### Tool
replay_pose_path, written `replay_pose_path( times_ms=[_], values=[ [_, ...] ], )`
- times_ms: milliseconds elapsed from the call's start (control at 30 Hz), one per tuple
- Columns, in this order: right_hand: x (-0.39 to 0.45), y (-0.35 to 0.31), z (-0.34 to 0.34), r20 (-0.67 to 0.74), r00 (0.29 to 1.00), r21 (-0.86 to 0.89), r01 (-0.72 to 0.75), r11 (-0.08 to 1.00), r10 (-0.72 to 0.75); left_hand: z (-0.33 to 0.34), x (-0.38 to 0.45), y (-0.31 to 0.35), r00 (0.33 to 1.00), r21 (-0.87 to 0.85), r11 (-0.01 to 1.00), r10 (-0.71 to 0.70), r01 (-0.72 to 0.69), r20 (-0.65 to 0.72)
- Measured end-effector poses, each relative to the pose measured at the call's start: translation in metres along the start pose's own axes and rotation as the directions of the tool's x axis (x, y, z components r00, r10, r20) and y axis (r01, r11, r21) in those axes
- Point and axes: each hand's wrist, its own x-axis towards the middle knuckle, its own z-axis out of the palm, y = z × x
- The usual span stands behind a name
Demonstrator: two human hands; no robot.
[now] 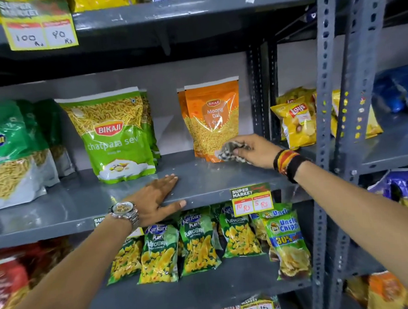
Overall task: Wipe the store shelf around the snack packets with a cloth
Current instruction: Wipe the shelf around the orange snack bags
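Head view only. Right hand (253,150) curled tight around a bunched cloth (231,150) — fingers folded over it, knuckles up, cloth pressed onto the grey shelf (211,177) right at the foot of the orange Moong Dal packet (211,120), touching its lower right corner. Right arm comes in from lower right, reaching up and left, wrist wrapped in threads (288,162) of black, red and yellow.

Left hand (156,199) flat and spread, palm down on the shelf's front part, fingers together pointing right, thumb hooked over the front lip; it holds nothing. Watch (124,210) on that wrist, forearm rising from lower left.

Green sev packet (112,136) stands upright left of the orange one, a bare gap of shelf between them; more green packets (9,152) further left. Price tag (251,199) hangs on the shelf lip below the right hand. Puffcorn bags (180,246) lie on the shelf below. Yellow chip bags (296,122) sit in the next bay, right of the upright (325,123).
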Motion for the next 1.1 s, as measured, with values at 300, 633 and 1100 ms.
replay_pose_path(
  times_ms=[300,633,1100],
  values=[
    [0.035,-0.006,0.053,0.144,0.983,-0.233,-0.077,0.969,0.113,-0.008,-0.056,-0.084,0.991,0.052,0.990,-0.135,0.134,0.000],
    [0.044,-0.071,0.124,-0.080,0.966,-0.309,-0.258,0.916,0.245,0.001,-0.065,-0.097,1.000,-0.016,1.000,0.006,-0.006,-0.024],
    [-0.138,-0.121,0.185,0.194,0.949,-0.060,-0.239,0.969,0.246,0.052,-0.153,-0.101,0.864,0.139,0.958,0.288,-0.252,-0.412]
  ],
)
